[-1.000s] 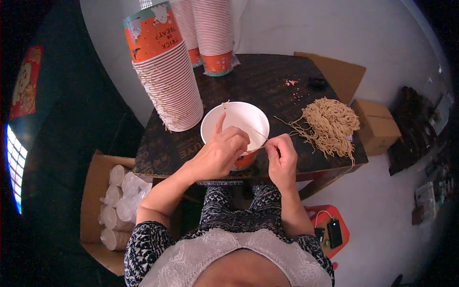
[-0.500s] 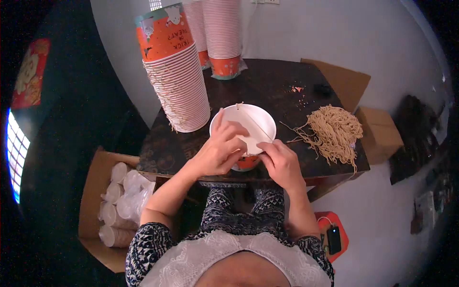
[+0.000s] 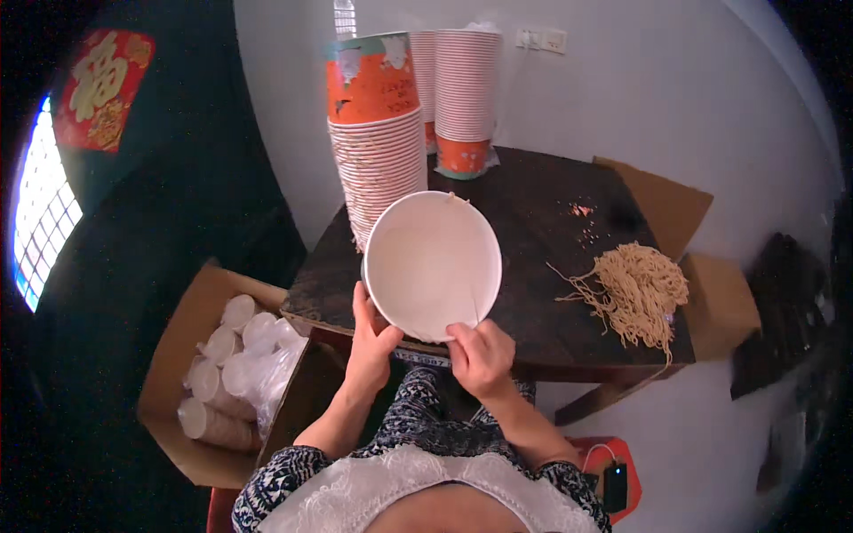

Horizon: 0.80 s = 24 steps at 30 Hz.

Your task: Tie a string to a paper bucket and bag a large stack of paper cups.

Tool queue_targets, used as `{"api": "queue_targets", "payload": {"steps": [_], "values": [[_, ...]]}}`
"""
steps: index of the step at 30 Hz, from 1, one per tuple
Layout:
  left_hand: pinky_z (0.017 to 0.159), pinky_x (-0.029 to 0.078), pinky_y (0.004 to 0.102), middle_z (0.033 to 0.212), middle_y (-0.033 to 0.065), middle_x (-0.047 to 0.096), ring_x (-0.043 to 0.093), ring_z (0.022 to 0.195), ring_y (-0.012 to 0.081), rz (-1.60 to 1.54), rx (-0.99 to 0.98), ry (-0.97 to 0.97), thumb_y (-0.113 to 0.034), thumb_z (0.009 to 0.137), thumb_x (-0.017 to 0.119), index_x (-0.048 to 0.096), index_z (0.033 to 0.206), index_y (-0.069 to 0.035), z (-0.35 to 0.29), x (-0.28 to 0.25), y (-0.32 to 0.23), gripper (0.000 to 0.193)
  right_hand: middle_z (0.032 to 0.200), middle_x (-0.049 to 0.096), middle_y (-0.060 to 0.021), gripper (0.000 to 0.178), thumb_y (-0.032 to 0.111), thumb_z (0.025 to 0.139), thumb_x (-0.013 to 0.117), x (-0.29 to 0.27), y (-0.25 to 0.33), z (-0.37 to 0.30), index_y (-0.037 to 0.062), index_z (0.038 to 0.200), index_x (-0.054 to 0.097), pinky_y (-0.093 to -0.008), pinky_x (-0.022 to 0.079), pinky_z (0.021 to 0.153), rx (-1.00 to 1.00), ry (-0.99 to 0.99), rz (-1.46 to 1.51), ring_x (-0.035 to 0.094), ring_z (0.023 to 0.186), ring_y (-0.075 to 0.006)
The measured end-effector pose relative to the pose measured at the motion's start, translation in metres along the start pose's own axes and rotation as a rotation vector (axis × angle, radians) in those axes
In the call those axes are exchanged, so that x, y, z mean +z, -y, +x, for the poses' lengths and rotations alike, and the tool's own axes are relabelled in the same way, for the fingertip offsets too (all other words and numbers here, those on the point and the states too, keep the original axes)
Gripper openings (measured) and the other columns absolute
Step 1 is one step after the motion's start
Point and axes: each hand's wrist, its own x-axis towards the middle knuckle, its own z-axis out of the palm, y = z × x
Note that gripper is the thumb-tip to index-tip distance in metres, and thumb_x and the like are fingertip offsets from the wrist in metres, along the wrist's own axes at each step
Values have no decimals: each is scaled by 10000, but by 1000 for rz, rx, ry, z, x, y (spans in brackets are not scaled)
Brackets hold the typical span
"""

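Observation:
A white-lined paper bucket (image 3: pixel 433 258) is tilted so its open mouth faces me, above the table's near edge. My left hand (image 3: pixel 369 342) grips it at the lower left, thumb by the rim and fingers along the outside wall. At the near rim, my right hand (image 3: pixel 481 357) pinches a thin tan cord (image 3: pixel 475 305), whose short end stands up inside the bucket. A bit of cord (image 3: pixel 453 196) pokes over the far rim. Behind it rises a tall stack of nested paper buckets (image 3: pixel 378 160), orange at the top, with cords hanging down its left side.
A heap of tan cords (image 3: pixel 641 289) lies on the dark table (image 3: pixel 533 231) at the right, with small orange scraps (image 3: pixel 581 211) beyond it. More stacked buckets (image 3: pixel 466 98) stand by the wall. At lower left, a cardboard box (image 3: pixel 173 391) holds wrapped white cups (image 3: pixel 213 382).
The bucket has been lifted off the table and tilted toward me. My left hand has moved from over its mouth to its outer left side. The view has shifted too.

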Motion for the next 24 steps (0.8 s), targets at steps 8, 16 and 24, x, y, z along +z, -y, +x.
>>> {"api": "queue_targets", "payload": {"steps": [8,16,24], "values": [[1079,284,384,1466,156,244,308,1328,271,127,301,-169,-215,625,717,-74,1480,-62,-15,-23,-23,1174,707,538,-84,234,28,696,711,29,16,-9,50,920,648,-351,445,484,-57,96,65,564,587,-256],[1092,169,497,1433,291,164,149,1339,428,1536,1103,-834,-450,551,810,75,1442,29,67,-97,-134,1250,1046,617,-155,346,13,771,650,27,-20,-12,30,1110,582,-349,519,587,202,201,70,639,719,-301],[1046,213,525,1334,263,314,276,1274,430,1697,1557,-489,-424,505,826,247,1389,-82,200,-45,-272,1111,855,631,-104,144,179,866,604,34,-61,-39,75,962,631,-392,521,626,310,448,25,637,732,-305]]}}
